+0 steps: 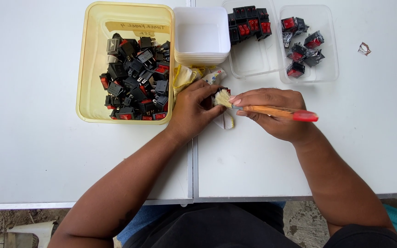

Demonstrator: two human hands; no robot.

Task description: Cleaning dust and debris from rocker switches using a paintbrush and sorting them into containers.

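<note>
**A small switch being brushed between two hands over a white table**

Nearest the viewer, two bare forearms are seen reaching out over a white table made of two panels joined by a seam. The left hand is curled, its fingers closed around a small black rocker switch, of which only a sliver is seen; the switch is held near the table's middle, just right of the seam. The right hand is pinched around a paintbrush with an orange handle and red tip, held level, its pale bristles laid against the switch. A white cloth is partly seen beneath the hands.

Farther off to the left, a yellow tub filled with black and red switches is placed. Beside it, a yellow rag lies under a stack of white square cups. At far right, two clear trays are set side by side, each holding more switches.
</note>
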